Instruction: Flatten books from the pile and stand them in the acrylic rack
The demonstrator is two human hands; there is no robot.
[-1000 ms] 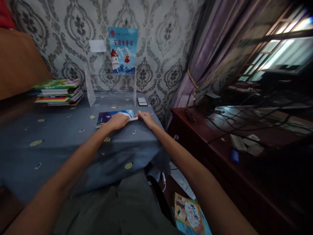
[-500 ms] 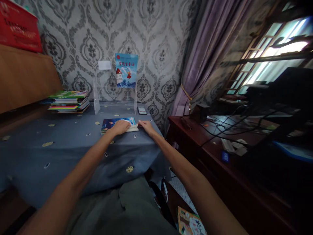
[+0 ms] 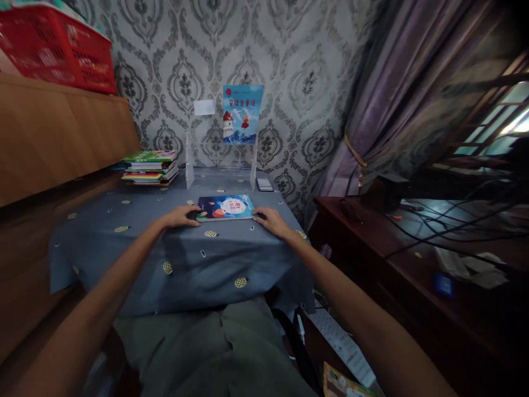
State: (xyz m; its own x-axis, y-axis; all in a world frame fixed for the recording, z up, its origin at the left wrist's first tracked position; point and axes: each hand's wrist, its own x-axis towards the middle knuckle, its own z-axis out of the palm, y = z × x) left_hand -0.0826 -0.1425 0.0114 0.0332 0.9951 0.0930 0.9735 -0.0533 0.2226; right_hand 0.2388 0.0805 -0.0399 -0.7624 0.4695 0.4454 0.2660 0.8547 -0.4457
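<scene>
A blue picture book (image 3: pixel 225 207) lies closed and flat on the cloth-covered table (image 3: pixel 165 242), its cover facing up. At the book's left edge is my left hand (image 3: pixel 181 216), thumb and fingers around the corner. My right hand (image 3: pixel 270 219) holds the opposite edge with its fingertips. Behind the book, a blue book with a castle on its cover (image 3: pixel 242 114) stands upright on a clear stand (image 3: pixel 189 160).
A stack of books (image 3: pixel 151 167) is at the table's back left, near a wooden cabinet (image 3: pixel 61 132) bearing a red basket (image 3: pixel 78 52). Small pale items (image 3: pixel 265 184) lie at the back right. A dark red desk (image 3: pixel 343 220) with cables stands to the right.
The book now lies closed, where its pages were partly lifted before. My left hand has moved off the cover to the left edge. The camera view has turned left.
</scene>
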